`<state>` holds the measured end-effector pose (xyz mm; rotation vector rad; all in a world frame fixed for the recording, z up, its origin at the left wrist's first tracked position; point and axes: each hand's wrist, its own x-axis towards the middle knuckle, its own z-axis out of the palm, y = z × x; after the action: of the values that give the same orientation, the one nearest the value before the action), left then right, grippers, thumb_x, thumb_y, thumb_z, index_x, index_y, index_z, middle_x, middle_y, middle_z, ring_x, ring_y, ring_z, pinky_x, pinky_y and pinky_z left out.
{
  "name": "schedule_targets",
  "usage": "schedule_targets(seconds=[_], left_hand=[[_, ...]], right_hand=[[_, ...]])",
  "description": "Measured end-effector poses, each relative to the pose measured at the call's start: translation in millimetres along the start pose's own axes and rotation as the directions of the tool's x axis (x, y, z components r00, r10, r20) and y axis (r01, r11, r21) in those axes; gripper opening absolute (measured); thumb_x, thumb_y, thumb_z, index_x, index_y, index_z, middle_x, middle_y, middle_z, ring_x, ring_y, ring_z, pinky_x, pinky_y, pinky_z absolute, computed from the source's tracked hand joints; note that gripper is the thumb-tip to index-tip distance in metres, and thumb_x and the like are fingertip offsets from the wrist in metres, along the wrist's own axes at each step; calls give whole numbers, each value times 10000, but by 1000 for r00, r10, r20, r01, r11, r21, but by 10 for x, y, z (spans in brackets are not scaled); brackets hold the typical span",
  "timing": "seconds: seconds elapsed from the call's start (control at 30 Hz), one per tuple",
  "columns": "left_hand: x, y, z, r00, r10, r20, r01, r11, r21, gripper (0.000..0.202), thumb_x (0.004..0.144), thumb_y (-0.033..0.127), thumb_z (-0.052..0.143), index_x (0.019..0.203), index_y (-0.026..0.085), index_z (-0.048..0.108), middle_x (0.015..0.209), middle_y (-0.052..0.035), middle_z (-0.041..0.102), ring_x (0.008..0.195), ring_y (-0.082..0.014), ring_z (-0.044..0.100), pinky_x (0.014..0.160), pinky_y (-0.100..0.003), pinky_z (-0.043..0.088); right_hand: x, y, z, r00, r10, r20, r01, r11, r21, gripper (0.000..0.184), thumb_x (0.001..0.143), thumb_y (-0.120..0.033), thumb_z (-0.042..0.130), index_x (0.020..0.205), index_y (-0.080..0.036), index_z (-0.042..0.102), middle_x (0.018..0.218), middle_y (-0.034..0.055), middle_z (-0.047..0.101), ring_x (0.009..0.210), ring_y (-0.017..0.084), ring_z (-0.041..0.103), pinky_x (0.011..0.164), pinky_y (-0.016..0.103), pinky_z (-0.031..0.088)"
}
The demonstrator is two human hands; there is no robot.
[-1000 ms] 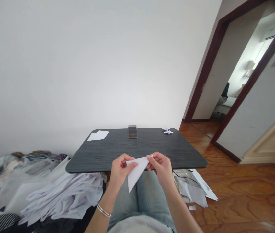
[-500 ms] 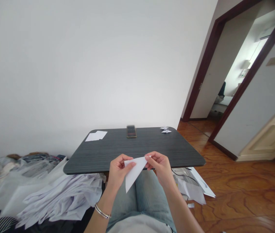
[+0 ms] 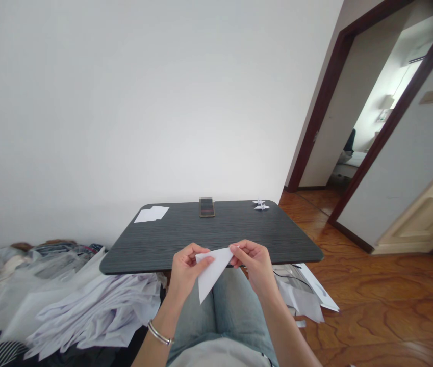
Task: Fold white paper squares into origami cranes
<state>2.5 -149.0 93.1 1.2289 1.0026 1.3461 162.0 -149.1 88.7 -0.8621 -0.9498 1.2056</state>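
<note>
A white sheet of paper folded into a triangle (image 3: 211, 272) is held between both hands, just over the near edge of the dark table and above my lap. My left hand (image 3: 187, 267) pinches its upper left corner, thumb on top. At the right corner, the fingertips of my right hand (image 3: 252, 260) close on the paper. One point of the triangle hangs down toward my knees. Two folded paper cranes (image 3: 261, 207) lie at the table's back right. Flat white paper sheets (image 3: 151, 214) rest at its back left.
A phone (image 3: 207, 208) leans at the back middle of the dark table (image 3: 185, 237), by the wall. Piled clothes and white cloth (image 3: 97, 311) lie to the left. Papers and a cable (image 3: 300, 293) are on the wooden floor to the right. A doorway stands beyond.
My right hand has shifted very slightly right and down along with its corner of the paper. The left hand keeps its pinch, almost still.
</note>
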Motion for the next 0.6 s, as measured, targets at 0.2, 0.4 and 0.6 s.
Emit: schedule_targets(seconds=[0.2, 0.4, 0.6], left_hand=[[13, -13, -6, 1000, 16, 2, -16, 1000, 6, 226, 560, 270, 767, 649, 142, 604, 536, 29, 604, 449, -71, 475, 429, -168, 334], [16, -10, -2, 1000, 8, 8, -8, 1000, 16, 226, 559, 269, 769, 643, 141, 603, 544, 24, 610, 451, -71, 477, 430, -167, 330], [26, -37, -2, 1000, 10, 7, -10, 1000, 17, 235, 549, 273, 772, 641, 136, 603, 534, 25, 604, 441, -65, 464, 427, -164, 322]], right_hand=[[5, -5, -15, 1000, 2, -17, -3, 999, -38, 245, 616, -368, 761, 607, -148, 655, 443, -6, 610, 378, 78, 506, 385, 172, 394], [24, 14, -46, 1000, -10, 14, 10, 999, -51, 267, 642, -365, 747, 545, -151, 619, 440, -6, 606, 387, 72, 504, 405, 167, 395], [33, 45, -75, 1000, -7, 22, 8, 999, -34, 275, 672, -368, 728, 550, -147, 618, 463, 2, 614, 415, 76, 532, 425, 157, 414]])
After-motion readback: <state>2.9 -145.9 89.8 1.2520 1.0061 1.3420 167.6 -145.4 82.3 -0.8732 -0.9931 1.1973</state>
